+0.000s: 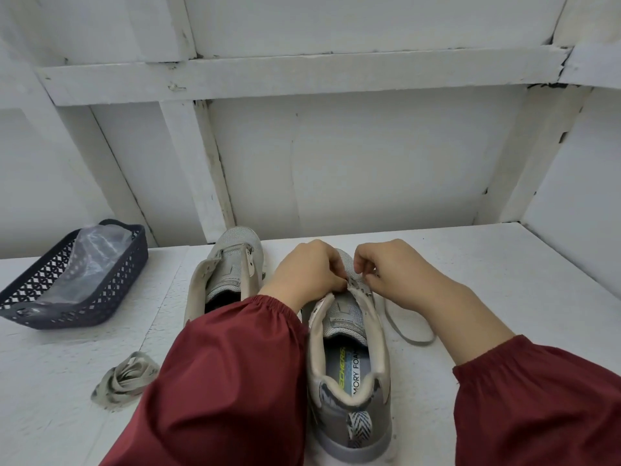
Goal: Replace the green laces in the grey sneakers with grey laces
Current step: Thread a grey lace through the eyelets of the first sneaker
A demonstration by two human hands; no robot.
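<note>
Mid-frame, the left hand (309,274) pinches the sneaker (349,348) by its eyelet edge, steadying it so the right hand (393,274), pinching the lace (391,319), can thread.

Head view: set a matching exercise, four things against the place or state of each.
Things: 1 dark lattice plastic basket; 2 bundled pale flat lace; 3 far grey mesh sneaker; 4 near grey mesh sneaker.
States: A pinched at its eyelets by left hand and right hand; B holds a clear plastic bag; C beside the red left sleeve; D open, no lace showing.
Pairs: 1-B, 2-C, 3-D, 4-A.
</note>
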